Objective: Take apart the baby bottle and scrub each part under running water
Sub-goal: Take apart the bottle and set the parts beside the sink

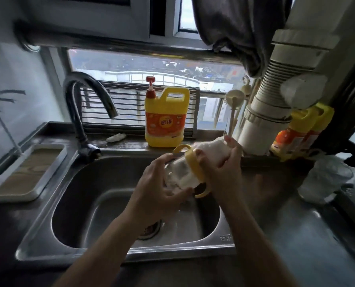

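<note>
I hold a clear baby bottle [179, 172] tilted sideways over the steel sink [73, 195]. It has a yellow collar with two looped handles [193, 162] and a translucent cap [215, 151] at its upper right end. My left hand [158, 183] wraps the bottle's body from below. The cap end sits inside my right hand [224, 164], fingers curled over it. The dark curved faucet [89, 100] stands at the sink's back left; no water shows at its spout.
A yellow dish-soap jug [165, 119] with a red pump stands on the ledge behind the sink. A white tray [25, 172] lies left. A thick white pipe [263, 125], more yellow bottles [296, 131] and a clear plastic bag [327, 179] crowd the right counter.
</note>
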